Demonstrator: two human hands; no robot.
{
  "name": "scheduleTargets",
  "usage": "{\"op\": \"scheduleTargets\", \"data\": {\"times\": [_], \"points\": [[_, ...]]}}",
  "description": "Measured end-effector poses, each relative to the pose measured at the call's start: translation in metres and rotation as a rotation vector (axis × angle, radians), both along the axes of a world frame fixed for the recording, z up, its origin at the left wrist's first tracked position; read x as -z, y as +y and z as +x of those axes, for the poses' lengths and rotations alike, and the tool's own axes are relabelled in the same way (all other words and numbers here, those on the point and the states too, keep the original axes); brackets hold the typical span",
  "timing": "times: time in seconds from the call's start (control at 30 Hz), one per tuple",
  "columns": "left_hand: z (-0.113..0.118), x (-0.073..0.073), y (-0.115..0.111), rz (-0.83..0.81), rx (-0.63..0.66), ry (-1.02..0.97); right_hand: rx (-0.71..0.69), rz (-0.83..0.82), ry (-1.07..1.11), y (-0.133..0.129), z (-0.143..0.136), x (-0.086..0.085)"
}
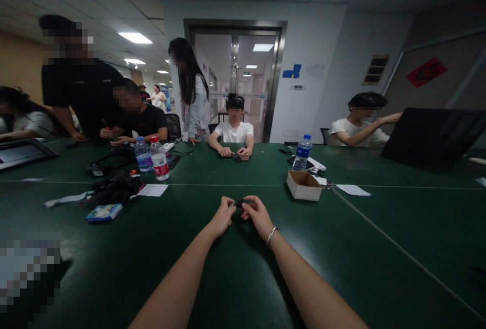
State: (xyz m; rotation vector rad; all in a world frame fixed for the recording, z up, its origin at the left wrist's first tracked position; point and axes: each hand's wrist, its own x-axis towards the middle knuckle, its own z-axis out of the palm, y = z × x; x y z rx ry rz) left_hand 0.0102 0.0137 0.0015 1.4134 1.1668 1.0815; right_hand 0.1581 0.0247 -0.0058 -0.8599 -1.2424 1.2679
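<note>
Both my hands meet over the green table (pixel 243 268), straight in front of me. Between them is a small dark object (pixel 239 203); its kind is too small to make out. My left hand (pixel 223 216) pinches its left end between thumb and fingers. At the other end, my right hand (pixel 258 214) grips it with thumb and forefinger, the remaining fingers curled. A silver bangle (pixel 272 236) circles my right wrist.
An open box (pixel 304 187) stands right of my hands, near a blue-capped bottle (pixel 302 153). Leftward are two bottles, a red-capped one (pixel 159 159) nearer, a dark tangled heap (pixel 116 190) and a small blue-white packet (pixel 104 212). A person (pixel 233 131) sits opposite; several others surround the table.
</note>
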Motion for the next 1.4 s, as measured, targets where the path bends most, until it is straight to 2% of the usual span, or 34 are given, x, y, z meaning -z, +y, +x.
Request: {"op": "scheduleTargets", "data": {"times": [0.13,0.27,0.63,1.0,1.4], "points": [[-0.0051,-0.0018,0.0014,0.072,0.038,0.022,0.010,-0.022,0.035,0.0014,0.0004,0.0006],[-0.0061,0.0023,0.0047,0.119,-0.006,-0.088,-0.002,-0.037,0.051,0.0024,0.0008,0.0024],[-0.0048,-0.0056,-0.0021,0.102,-0.051,-0.098,-0.032,-0.056,0.071,-0.0023,0.0004,-0.0032],[-0.0077,-0.0036,0.0012,0.072,-0.045,-0.110,-0.044,-0.067,0.098,-0.0015,0.0012,-0.0018],[-0.0087,-0.0020,0.0004,0.110,-0.046,-0.175,-0.044,-0.084,0.118,-0.0006,0.0006,-0.0015]]}}
